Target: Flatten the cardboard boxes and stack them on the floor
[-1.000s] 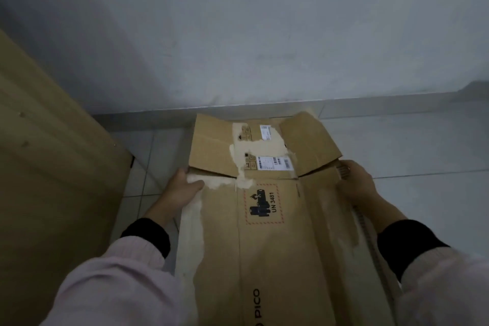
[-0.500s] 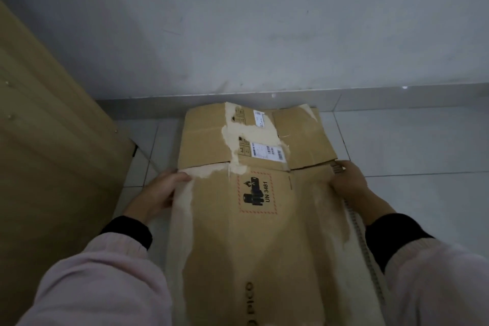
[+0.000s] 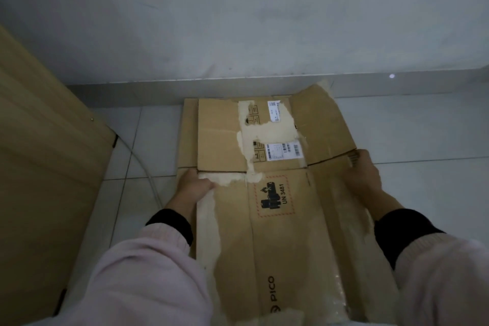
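A flattened brown cardboard box (image 3: pixel 280 241) lies on the tiled floor in front of me, its far flaps spread toward the wall. It bears a black battery mark with "UN 3481", a "PICO" print, white shipping labels and torn pale patches. My left hand (image 3: pixel 194 188) grips its left edge at the flap crease, fingers curled over the board. At the right edge, my right hand (image 3: pixel 363 171) holds the box where the right flap begins. Another cardboard edge (image 3: pixel 189 135) shows under the box on the left.
A light wooden cabinet (image 3: pixel 45 167) stands close on the left. A white cable (image 3: pixel 148 172) runs along the floor beside it. The grey wall and its skirting (image 3: pixel 238 88) lie just beyond the box. Bare white tiles (image 3: pixel 428 140) extend to the right.
The box has come down lower and flatter onto the floor, and its far flaps have spread out toward the wall. Both hands stayed at the side edges.
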